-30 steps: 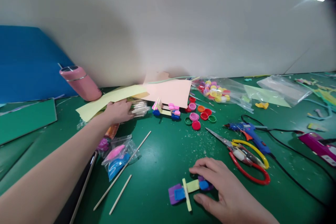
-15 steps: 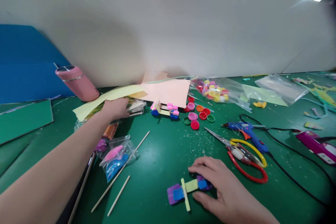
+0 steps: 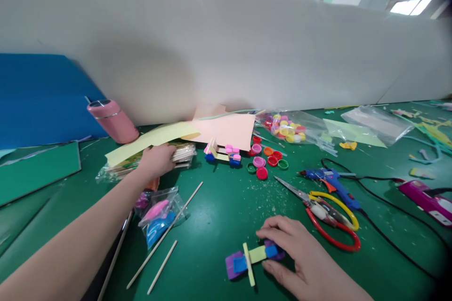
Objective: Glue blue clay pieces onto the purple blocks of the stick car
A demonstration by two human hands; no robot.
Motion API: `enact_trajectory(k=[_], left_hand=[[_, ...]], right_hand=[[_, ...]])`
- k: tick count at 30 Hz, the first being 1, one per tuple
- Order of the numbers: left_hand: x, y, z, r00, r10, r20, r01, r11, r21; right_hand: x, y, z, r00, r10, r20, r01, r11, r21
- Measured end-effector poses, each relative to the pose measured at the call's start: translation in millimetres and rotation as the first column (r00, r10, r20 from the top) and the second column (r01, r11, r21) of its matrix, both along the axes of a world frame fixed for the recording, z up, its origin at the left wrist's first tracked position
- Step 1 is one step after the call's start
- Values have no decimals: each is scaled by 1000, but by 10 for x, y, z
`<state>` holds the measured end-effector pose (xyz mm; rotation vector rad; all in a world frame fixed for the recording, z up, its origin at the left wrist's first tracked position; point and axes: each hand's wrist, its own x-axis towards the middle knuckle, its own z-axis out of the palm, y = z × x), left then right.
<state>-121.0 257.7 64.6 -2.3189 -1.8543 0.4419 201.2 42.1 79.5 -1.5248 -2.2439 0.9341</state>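
My left hand [image 3: 157,163] reaches onto a clear bag of wooden sticks [image 3: 184,154] at the left back; its fingertips are hidden against the bag. My right hand [image 3: 291,251] rests on the table with thumb and fingers apart around the right end of a small craft piece [image 3: 257,255]. That piece has purple and blue ends, a pale yellow strip and a short crossing stick. Farther back stands a similar small model [image 3: 222,153] with pink and blue parts. Two loose wooden sticks [image 3: 163,265] lie left of centre, the longer one across small bags of clay [image 3: 158,218].
Scissors [image 3: 328,214], a blue glue gun [image 3: 334,183] with its cable and a purple power strip [image 3: 425,200] lie right. Coloured caps [image 3: 262,173] sit mid-table. Behind are a pink bottle [image 3: 115,121], paper sheets [image 3: 229,129] and a bag of caps [image 3: 287,127].
The camera view has tilted up slightly, so things appear lower. My left hand has shifted a little over the stick bag, and more of the bag shows. My right hand stays around the craft piece.
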Motion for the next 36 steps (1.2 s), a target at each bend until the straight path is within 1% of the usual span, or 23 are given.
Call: enact_trajectory(k=[4,7,9,11,14,17,19,21,22,24,25,26,27,28,29,30,31,34,36], left_hand=[[-63,-51,62,1000,-3,21,4,999,-39],[-46,-107,78,997,-66,48,68,997,-36],[-12,-159,73,991,-123,59,122,992,18],[18,-223,71,984,-166,63,159,982,107],[30,-343,97,973,-214,87,186,949,255],[52,-506,163,956,-267,121,205,905,373],[115,-640,220,944,-307,124,229,875,426],[227,-782,283,924,-364,114,278,849,450],[297,-851,317,909,-405,102,317,828,463],[447,-971,384,829,-559,12,468,707,531],[518,-1019,415,790,-612,-43,531,648,546],[581,-1057,441,742,-664,-93,588,576,568],[632,-1086,462,709,-691,-145,622,514,591],[670,-1107,476,668,-720,-186,652,447,613],[694,-1119,482,638,-739,-217,670,394,629],[705,-1127,483,625,-745,-234,676,365,640],[705,-1130,477,623,-746,-237,674,357,647],[663,-1141,448,641,-741,-199,656,395,643],[622,-1159,432,639,-750,-171,645,400,651]], right_hand=[[-8,26,-9,1000,7,5,-7,1000,31],[23,38,-9,1000,-23,10,22,998,64],[69,35,-1,998,-56,2,56,996,76],[129,21,16,998,-63,-30,65,995,73],[201,10,67,990,-38,-134,47,997,65],[161,88,147,954,-63,-292,83,995,56],[44,223,201,903,-93,-420,116,993,28],[-130,414,240,830,-129,-542,116,992,-59],[-228,519,252,782,-162,-601,109,986,-124],[-422,719,257,705,-251,-663,70,955,-288],[-509,805,249,680,-301,-669,58,931,-360],[-585,877,234,653,-339,-677,4,896,-445],[-649,934,213,610,-380,-695,-48,858,-511],[-700,975,186,576,-408,-708,-129,810,-572],[-738,1002,155,561,-416,-716,-185,780,-598],[-765,1018,122,544,-423,-725,-220,762,-609],[-783,1026,90,526,-429,-734,-240,754,-612],[-805,1020,24,479,-451,-753,-245,755,-608],[-811,1014,13,468,-459,-755,-251,751,-611]])
